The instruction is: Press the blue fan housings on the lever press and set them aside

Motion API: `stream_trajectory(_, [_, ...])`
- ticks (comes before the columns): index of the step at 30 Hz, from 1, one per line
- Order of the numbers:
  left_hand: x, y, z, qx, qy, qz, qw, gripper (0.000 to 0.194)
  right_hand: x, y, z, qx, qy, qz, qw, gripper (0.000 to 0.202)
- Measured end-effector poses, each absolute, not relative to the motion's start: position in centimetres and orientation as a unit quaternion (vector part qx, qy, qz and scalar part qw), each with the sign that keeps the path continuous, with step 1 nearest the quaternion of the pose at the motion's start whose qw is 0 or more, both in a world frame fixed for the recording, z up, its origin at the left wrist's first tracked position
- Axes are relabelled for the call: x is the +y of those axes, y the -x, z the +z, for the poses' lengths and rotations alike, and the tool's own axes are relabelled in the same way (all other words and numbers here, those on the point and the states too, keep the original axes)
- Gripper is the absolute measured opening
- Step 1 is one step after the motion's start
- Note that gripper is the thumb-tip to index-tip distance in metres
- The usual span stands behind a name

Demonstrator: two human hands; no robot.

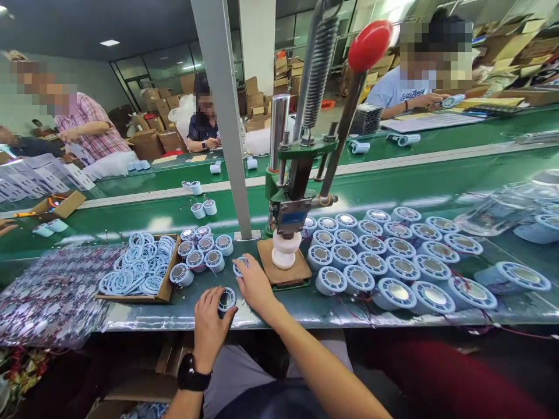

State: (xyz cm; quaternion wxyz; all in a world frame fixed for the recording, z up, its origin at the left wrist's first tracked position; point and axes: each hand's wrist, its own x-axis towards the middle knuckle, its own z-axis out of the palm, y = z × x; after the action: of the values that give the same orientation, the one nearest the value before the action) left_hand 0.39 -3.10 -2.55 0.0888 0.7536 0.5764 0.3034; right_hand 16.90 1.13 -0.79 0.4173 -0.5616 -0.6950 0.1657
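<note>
My left hand (pixel 210 323), with a black watch on its wrist, is closed round a small round motor-like part (pixel 227 299) with a dark top, near the bench's front edge. My right hand (pixel 257 286) pinches a light blue ring (pixel 240 266) just beyond it; the fingers partly hide the ring. Behind and left of my hands stand several blue cylindrical parts (pixel 205 256) with metal centres. A cardboard tray (pixel 173 267) of loose blue rings (pixel 138 263) lies further left. The hand press (pixel 293 215) stands right of my right hand, its white tip (pixel 286 251) over a brown base plate (pixel 264 256).
Many blue ring-capped cylinders (pixel 371 262) with thin wires fill the bench right of the press. Clear-wrapped parts (pixel 56 291) lie at the left. A grey post (pixel 225 116) rises behind the bench. Co-workers sit and stand across the green conveyor (pixel 414 169). The red-knobbed lever (pixel 370 46) leans rightward.
</note>
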Motion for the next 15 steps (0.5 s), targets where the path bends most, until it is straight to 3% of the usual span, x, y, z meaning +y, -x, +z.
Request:
stream_trajectory(6, [-4.6,-1.2,-0.8,0.574,-0.699,0.371,0.211,0.063,-4.3,-19.2,-3.8,-0.682,0.524,0.211,0.464,0.068])
stream_trajectory(15, [-4.0,-5.8,0.8,0.516,-0.768,0.319,0.206,0.06,-5.4,-19.0,-5.3,-0.628,0.534,0.233,0.516,0.068])
